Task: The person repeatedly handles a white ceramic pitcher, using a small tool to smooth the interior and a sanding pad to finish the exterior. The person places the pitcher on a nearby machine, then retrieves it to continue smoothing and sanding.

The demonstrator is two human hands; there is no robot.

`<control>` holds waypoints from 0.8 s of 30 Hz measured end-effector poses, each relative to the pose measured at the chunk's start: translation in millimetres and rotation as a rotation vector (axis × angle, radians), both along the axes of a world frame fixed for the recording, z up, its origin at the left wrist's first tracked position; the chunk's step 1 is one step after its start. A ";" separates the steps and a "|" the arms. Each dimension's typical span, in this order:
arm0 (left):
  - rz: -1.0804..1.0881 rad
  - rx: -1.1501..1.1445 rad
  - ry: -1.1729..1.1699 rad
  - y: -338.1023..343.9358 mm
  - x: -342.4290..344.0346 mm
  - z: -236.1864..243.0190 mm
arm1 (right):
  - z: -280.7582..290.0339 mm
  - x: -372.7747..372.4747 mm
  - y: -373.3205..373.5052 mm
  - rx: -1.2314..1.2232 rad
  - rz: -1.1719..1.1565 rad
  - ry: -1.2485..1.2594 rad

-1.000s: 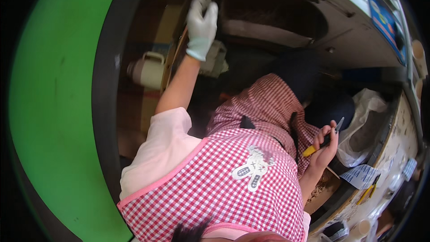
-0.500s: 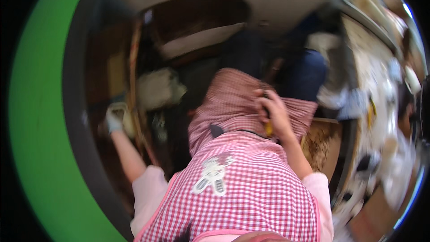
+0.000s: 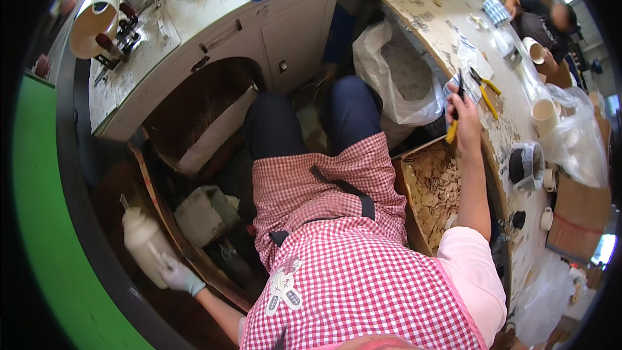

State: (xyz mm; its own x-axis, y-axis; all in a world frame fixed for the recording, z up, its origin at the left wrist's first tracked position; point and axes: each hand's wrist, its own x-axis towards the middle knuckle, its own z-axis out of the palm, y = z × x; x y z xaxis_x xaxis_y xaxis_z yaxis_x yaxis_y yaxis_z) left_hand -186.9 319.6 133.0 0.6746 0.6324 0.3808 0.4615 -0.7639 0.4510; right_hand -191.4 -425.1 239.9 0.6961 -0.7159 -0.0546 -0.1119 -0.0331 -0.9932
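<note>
My left hand (image 3: 181, 276), in a pale glove, has its fingers closed round the lower side of a cream jug-like container (image 3: 140, 236). The container leans in the dark space at the left, beside a curved wooden edge. My bare right hand (image 3: 464, 118) is closed round pliers (image 3: 452, 131) with yellow-and-black handles, their dark tip pointing away from me. It is held up at the near edge of the worktable (image 3: 421, 1), over a box of thin pinkish discs (image 3: 431, 188). Another pair of yellow-handled pliers (image 3: 487, 94) lies on the worktable just beyond.
A bin lined with a white plastic bag (image 3: 405, 84) stands ahead. At the far left is a cabinet (image 3: 285, 39), with a lever-handled metal fixture (image 3: 120, 42) on top. Cream containers (image 3: 544, 114) and plastic bags occupy the right table. A person (image 3: 541, 23) works across it.
My view has swung toward the right. My right hand has gone from my lap out to the worktable with the pliers. My left hand now holds the cream container lower down.
</note>
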 end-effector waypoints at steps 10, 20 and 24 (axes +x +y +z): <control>-0.891 -1.280 0.094 -303.8 38.6 105.4 | -29.5 102.0 172.7 0.353 0.620 -0.175; -1.444 -1.452 0.513 -305.5 158.4 122.3 | -26.2 101.4 192.8 0.366 0.696 -0.125; -1.692 -1.125 0.254 -297.5 160.6 138.0 | -22.6 95.9 164.0 0.434 0.647 0.264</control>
State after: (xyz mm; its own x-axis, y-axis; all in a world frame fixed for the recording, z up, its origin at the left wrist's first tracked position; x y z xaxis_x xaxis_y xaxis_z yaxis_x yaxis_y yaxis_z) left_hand -26.3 22.1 271.0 0.6829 -0.7095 0.1736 -0.1446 0.1016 0.9842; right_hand -95.5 -261.1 217.3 0.8894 -0.0551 -0.4538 -0.4340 0.2100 -0.8761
